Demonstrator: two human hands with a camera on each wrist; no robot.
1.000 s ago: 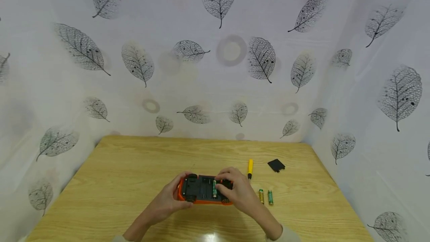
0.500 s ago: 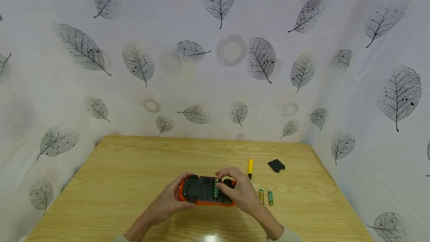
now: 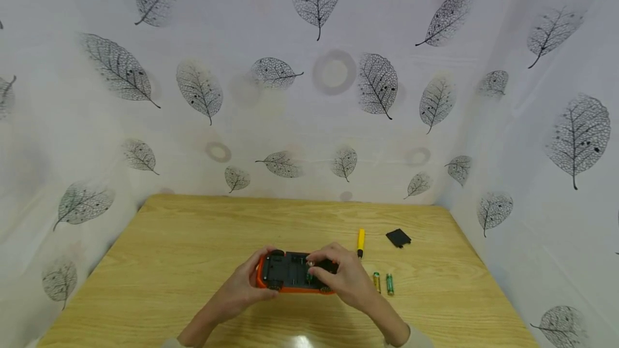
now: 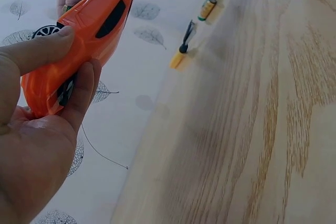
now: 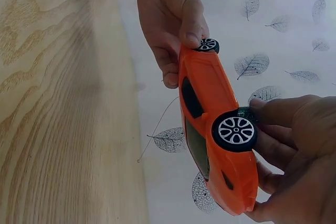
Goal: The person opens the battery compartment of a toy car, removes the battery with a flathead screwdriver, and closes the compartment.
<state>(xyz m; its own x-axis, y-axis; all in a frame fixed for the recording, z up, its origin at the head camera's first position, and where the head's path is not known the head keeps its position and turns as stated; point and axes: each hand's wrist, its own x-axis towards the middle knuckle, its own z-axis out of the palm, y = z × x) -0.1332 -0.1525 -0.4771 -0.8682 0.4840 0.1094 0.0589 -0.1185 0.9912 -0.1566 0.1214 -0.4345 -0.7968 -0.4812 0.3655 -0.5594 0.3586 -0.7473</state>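
- Now the green battery (image 3: 310,278) tilts, metal end raised, where half a second ago it lay flatter in the bay (image 3: 296,271).
- The left hand (image 3: 244,283) grips the orange toy car (image 3: 276,273) above the surface (image 3: 203,235), underside up; the right hand (image 3: 349,278) pinches the battery.
- Lettering on the battery is too small to read.

Right sleeve (image 3: 411,338), toward the near side of the table (image 3: 217,219): I see pale cream cloth ending above the wrist. Left sleeve (image 3: 171,343): only a similarly pale sliver reaches my head feed; its weave is too small to resolve. Left hand (image 3: 243,284) and right hand (image 3: 344,279): bare, each thumb short-nailed.
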